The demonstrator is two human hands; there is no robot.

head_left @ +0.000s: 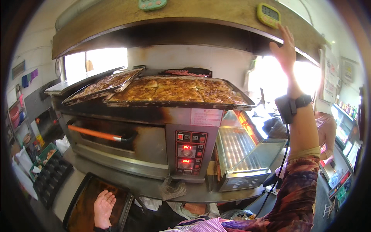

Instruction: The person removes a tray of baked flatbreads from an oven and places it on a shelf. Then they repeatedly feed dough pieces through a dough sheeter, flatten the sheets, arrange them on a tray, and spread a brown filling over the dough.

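My right hand is raised high at the right, fingers stretched out and holding nothing. Its fingertips are by the lower corner of a yellow-green digital timer on the hood's front; whether they touch it I cannot tell. Low at the left, my left hand has loosely bent fingers with nothing in them. It is over a dark, browned baking tray. On top of the oven lies a large tray of browned, cut flatbread, and a second tray of flatbread overlaps its left end.
The oven has an orange door handle and a lit control panel. Right of it stands a glass-sided roller grill. A black moulded tray is at the far left. Another person stands behind my right arm.
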